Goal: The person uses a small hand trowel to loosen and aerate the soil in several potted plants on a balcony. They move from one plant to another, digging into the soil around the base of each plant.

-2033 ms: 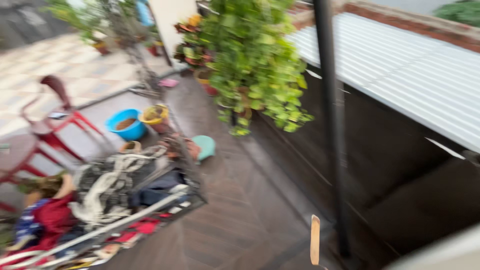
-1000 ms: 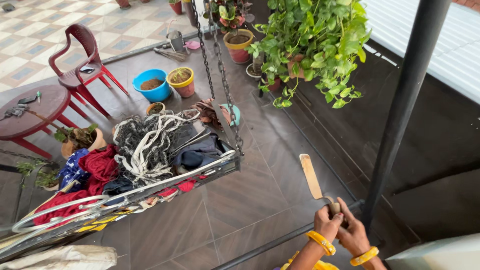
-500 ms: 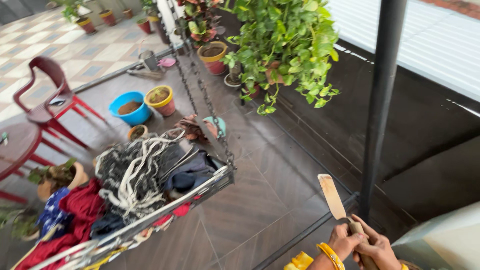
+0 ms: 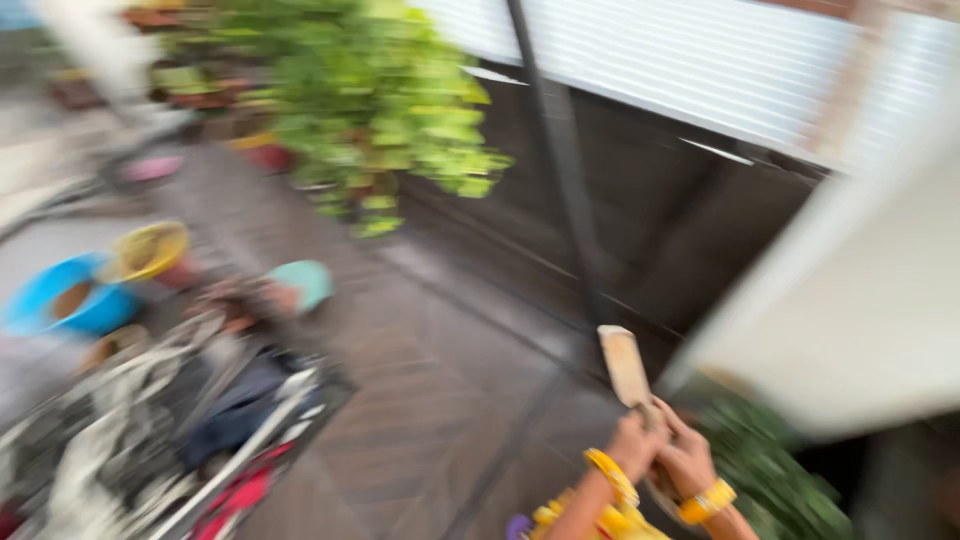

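Observation:
The view is blurred by motion. My left hand (image 4: 632,443) and my right hand (image 4: 688,455) are together at the bottom, both closed round the handle of a flat wooden-coloured blade tool (image 4: 625,364) that points up and away. Yellow bangles circle both wrists. A black upright pole (image 4: 560,150) stands just behind the tool.
A hanging metal swing rack (image 4: 250,440) piled with clothes and cords fills the lower left. A blue tub (image 4: 60,297), a yellow pot (image 4: 152,250) and a teal object (image 4: 303,283) sit on the dark tiled floor. A leafy green plant (image 4: 380,110) hangs at top; a pale surface (image 4: 850,320) is at right.
The camera has swung to the right and blurred. My two hands still hold the blade tool, which has shifted slightly left in view. The red chair and table have left the view.

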